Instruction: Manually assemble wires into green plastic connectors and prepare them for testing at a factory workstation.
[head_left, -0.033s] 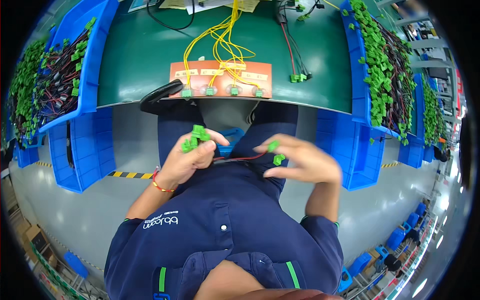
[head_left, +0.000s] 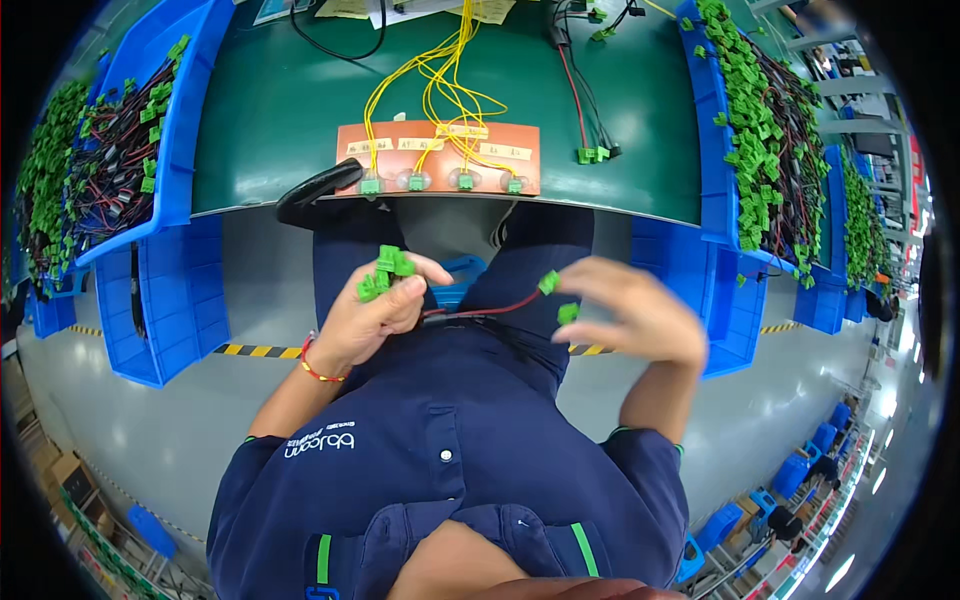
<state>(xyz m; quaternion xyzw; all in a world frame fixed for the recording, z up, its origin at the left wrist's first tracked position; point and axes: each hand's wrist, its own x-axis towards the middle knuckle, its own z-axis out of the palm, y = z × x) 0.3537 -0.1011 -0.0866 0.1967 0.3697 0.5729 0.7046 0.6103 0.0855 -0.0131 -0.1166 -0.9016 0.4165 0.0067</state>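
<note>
My left hand point(head_left: 385, 305) is closed round a bunch of green plug connectors point(head_left: 385, 272) that stick up past its thumb and fingers. Red and black wires point(head_left: 490, 312) run from this hand across my lap to the right. Two loose green connectors, one upper point(head_left: 549, 282) and one lower point(head_left: 568, 314), hang at their right ends. Beside them is my right hand point(head_left: 640, 312), blurred by motion, its thumb and fingers spread apart. The upper connector lies by its fingertips and the lower one in the gap above the thumb; whether they touch is unclear.
On the green table point(head_left: 290, 130), an orange board point(head_left: 450, 140) carries several green sockets with yellow wires point(head_left: 440, 75). A black strap-like object point(head_left: 318, 195) overhangs the front edge. Blue bins point(head_left: 178, 180) of wired connectors flank both sides; another cable point(head_left: 585, 110) lies at right.
My right hand has moved right and its fingers have spread wider. The two loose connectors have shifted slightly right and up. My left hand keeps its hold, shifting slightly left.
</note>
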